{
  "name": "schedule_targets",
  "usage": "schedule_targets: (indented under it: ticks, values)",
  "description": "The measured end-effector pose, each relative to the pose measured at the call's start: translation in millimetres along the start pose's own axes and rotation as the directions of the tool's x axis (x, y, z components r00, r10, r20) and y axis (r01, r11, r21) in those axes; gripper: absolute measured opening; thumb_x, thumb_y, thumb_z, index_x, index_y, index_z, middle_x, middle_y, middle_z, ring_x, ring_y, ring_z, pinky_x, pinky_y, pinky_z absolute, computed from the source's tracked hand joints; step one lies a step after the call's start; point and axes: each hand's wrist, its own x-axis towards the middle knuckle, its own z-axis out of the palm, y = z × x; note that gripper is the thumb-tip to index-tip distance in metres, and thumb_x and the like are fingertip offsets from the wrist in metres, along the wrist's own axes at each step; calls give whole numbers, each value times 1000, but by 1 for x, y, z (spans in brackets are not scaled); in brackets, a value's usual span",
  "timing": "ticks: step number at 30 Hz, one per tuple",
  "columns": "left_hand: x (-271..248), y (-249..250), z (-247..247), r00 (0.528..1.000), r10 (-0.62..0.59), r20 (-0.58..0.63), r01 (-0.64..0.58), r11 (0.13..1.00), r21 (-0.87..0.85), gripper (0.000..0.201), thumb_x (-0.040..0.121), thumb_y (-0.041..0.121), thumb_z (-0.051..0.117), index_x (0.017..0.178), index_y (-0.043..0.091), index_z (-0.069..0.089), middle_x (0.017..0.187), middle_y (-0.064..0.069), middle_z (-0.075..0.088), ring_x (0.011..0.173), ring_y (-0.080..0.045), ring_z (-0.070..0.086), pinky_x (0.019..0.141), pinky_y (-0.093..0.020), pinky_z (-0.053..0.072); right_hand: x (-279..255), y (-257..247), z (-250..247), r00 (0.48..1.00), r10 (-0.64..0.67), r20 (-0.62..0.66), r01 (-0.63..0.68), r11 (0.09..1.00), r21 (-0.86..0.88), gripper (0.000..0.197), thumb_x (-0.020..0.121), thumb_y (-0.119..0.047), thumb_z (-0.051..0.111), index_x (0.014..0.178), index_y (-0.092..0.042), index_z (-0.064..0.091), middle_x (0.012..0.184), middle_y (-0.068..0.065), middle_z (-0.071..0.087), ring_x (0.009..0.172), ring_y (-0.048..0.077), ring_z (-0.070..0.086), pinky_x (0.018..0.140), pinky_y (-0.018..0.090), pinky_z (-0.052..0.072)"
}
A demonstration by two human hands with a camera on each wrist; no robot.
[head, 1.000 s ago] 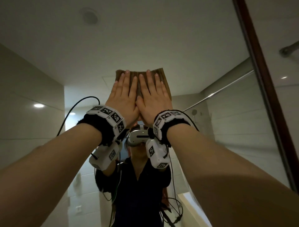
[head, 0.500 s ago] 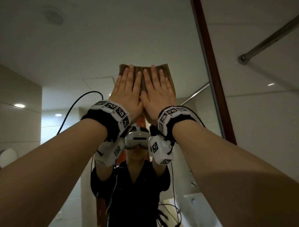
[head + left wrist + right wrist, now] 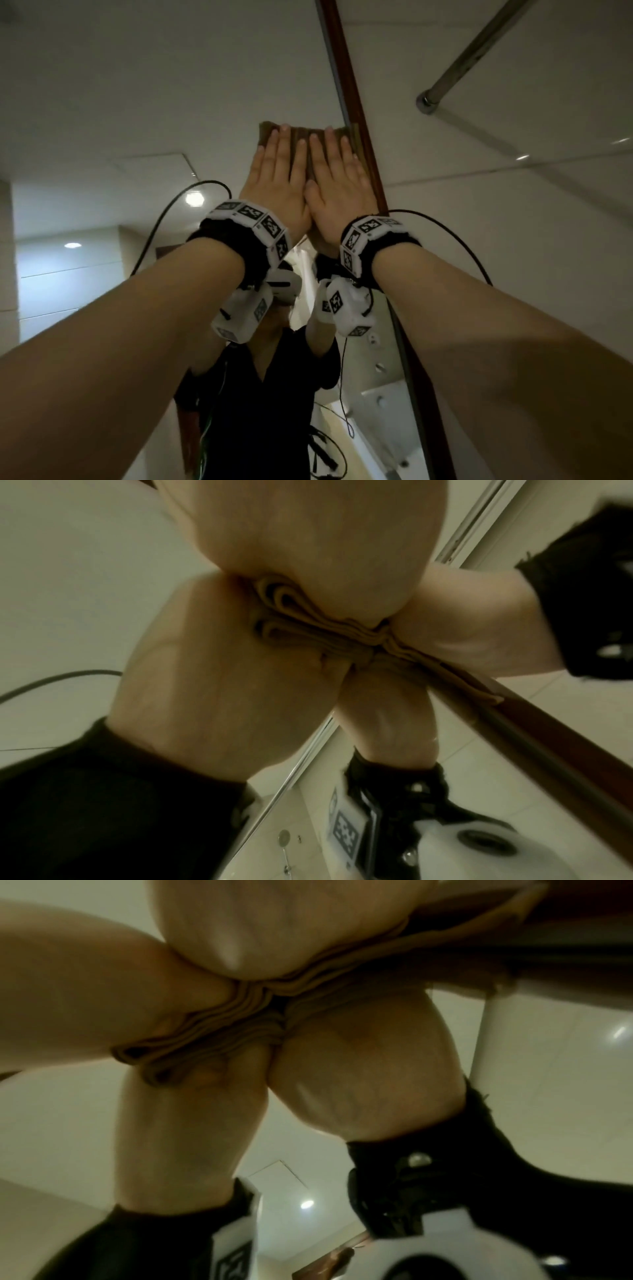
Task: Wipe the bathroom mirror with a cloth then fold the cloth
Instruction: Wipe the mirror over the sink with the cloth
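A folded brown cloth (image 3: 301, 134) lies flat against the bathroom mirror (image 3: 137, 85), high up by its right edge. My left hand (image 3: 278, 178) and right hand (image 3: 337, 178) press on it side by side, fingers straight and pointing up, thumbs touching. The cloth's right edge reaches the mirror's brown wooden frame (image 3: 346, 78). In the left wrist view the cloth's stacked folds (image 3: 298, 620) are squeezed between my palm (image 3: 308, 534) and the glass. The right wrist view shows the same layers (image 3: 240, 1007) under my right palm (image 3: 274, 920).
A metal rail (image 3: 479, 51) crosses the upper right, fixed to the tiled wall (image 3: 513, 240) beyond the frame. The mirror reflects a person in dark clothes (image 3: 260, 394) with a headset. Black cables (image 3: 164, 219) run from both wrist bands.
Both hands have slid the cloth to the right across the glass, until it meets the wooden frame. The hands stay flat and side by side.
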Motion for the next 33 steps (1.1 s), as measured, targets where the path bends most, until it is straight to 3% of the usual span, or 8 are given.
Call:
schedule_targets:
  ticks: [6,16,25,33]
  values:
    - [-2,0,-3,1000,11,-4,-11,1000,-8,73,92,42,9,157,7,-1,163,-19,-10,151,-31,-7,123,-42,-4,-1,0,0,1000,-1,-6,2,1000,4,62,99,-30,25,154,-15,0,161,8,-7,149,23,-6,120,34,-2]
    - [-39,11,10,997,35,-65,-34,999,19,67,100,39,14,157,7,2,164,-19,-4,152,-30,-3,124,-44,1,-38,-1,8,1000,10,-19,-10,1000,-20,63,98,-33,23,154,-15,3,162,9,-4,149,26,-3,120,36,-1]
    - [-121,50,32,995,7,-95,-9,1000,-27,64,102,37,15,157,5,8,163,-21,6,152,-31,4,124,-44,4,-126,-1,21,1000,-10,-7,10,999,-43,63,96,-34,24,154,-16,10,161,10,6,149,26,3,121,39,3]
    - [-218,101,50,1000,-14,-21,12,997,-82,63,102,35,13,157,5,10,163,-21,8,152,-32,6,124,-44,5,-240,-6,33,999,25,33,-23,999,-36,65,93,-32,29,153,-11,16,160,15,12,148,30,8,121,40,4]
